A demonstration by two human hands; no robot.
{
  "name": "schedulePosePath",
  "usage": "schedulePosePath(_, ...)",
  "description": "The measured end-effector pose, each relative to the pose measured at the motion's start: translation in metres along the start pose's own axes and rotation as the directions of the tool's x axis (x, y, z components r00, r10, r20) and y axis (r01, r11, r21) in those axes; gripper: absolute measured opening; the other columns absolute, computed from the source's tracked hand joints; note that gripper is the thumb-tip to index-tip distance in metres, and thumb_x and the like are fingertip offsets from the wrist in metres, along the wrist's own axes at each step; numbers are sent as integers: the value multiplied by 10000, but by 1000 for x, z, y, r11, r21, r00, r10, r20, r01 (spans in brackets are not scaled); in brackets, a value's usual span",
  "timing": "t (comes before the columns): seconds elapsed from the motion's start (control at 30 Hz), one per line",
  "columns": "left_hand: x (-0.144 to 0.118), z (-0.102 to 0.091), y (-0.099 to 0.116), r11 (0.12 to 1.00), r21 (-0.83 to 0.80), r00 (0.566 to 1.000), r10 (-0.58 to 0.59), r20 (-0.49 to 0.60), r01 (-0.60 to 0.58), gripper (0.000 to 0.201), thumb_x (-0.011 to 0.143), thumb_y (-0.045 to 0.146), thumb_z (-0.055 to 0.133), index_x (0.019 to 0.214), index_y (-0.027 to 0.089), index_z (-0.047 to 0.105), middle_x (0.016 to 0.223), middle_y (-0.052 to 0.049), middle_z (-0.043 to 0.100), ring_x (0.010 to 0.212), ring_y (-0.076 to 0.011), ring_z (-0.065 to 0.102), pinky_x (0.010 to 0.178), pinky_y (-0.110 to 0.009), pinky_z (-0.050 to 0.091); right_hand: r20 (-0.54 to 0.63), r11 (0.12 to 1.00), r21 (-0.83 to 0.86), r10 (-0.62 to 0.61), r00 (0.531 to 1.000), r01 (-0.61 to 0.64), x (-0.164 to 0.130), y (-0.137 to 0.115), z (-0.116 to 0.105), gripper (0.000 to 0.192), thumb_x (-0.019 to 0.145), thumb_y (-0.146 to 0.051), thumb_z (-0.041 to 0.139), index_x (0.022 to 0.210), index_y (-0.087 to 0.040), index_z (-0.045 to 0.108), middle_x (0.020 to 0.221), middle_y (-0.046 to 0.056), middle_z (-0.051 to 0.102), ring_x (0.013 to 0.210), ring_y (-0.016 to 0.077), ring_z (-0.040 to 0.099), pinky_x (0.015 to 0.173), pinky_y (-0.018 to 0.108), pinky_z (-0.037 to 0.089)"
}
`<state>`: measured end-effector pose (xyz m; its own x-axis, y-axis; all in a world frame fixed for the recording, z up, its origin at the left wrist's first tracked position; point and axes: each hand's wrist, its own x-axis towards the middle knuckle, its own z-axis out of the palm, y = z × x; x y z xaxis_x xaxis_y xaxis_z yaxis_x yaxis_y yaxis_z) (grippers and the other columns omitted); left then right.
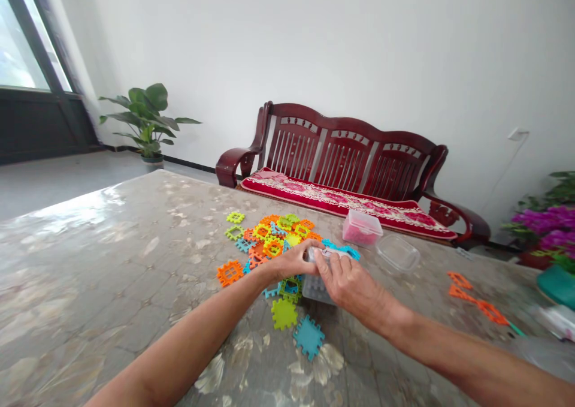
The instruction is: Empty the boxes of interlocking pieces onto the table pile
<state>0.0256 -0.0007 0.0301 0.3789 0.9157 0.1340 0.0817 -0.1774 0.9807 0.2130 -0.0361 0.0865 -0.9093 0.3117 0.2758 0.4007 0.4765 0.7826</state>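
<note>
A clear plastic box (317, 288) with greyish contents stands on the table beside a pile of interlocking puzzle pieces (274, 245). My left hand (296, 259) grips the box's far left edge near the top. Over its right side, my right hand (344, 278) is closed, with the fingers bent on the lid area. Whether the lid is fully seated cannot be seen under my fingers. Close in front of the box lie a green square piece (284, 314) and a blue square piece (309, 337). An orange piece (230, 273) rests left of the pile.
Behind my right hand are a box of pink contents (362, 228) and a loose clear lid (398, 253). Orange linked pieces (477, 299) lie at the right, near a teal pot (559, 284) of purple flowers. A wooden bench (345, 155) stands beyond the patterned table (148, 329).
</note>
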Motion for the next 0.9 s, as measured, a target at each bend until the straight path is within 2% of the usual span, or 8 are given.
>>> schedulePosePath(0.2, -1, 4, -2, 999, 32, 998, -13, -67, 15, 525, 683, 324, 691, 1184, 205, 587, 1002, -2, 636, 994, -206, 559, 929, -341, 439, 78, 999, 17, -31, 996, 30, 2, 8, 0, 459, 894, -90, 406, 1340, -46, 503, 843, 164, 692, 672, 235, 618, 530, 330, 453)
schedulePosePath(0.37, -5, 10, 6, 996, 64, 990, -53, -134, 62, 528, 718, 376, 655, 1210, 197, 579, 1086, -25, 635, 1054, -222, 546, 929, -334, 440, 71, 992, 124, -6, 997, -3, 5, 14, 2, 457, 893, -92, 434, 1345, -74, 492, 797, 135, 671, 628, 210, 598, 505, 308, 412)
schedulePosePath(0.63, -2, 12, 7, 992, 66, 977, -94, -192, 109, 574, 703, 419, 656, 1217, 177, 573, 1086, -42, 631, 1048, -237, 546, 924, -351, 444, 160, 996, 74, 38, 986, -50, 11, 12, 1, 430, 892, -76, 423, 1310, -34, 511, 751, 126, 651, 597, 217, 598, 479, 304, 395)
schedulePosePath(0.9, -2, 15, 3, 1000, 21, 988, -6, -153, 9, 573, 634, 327, 749, 1158, 172, 575, 1000, -27, 645, 953, -207, 572, 878, -337, 458, 112, 972, 236, -6, 994, -21, 6, 24, -2, 395, 897, -80, 463, 1287, -65, 525, 887, 123, 701, 714, 204, 664, 568, 294, 488)
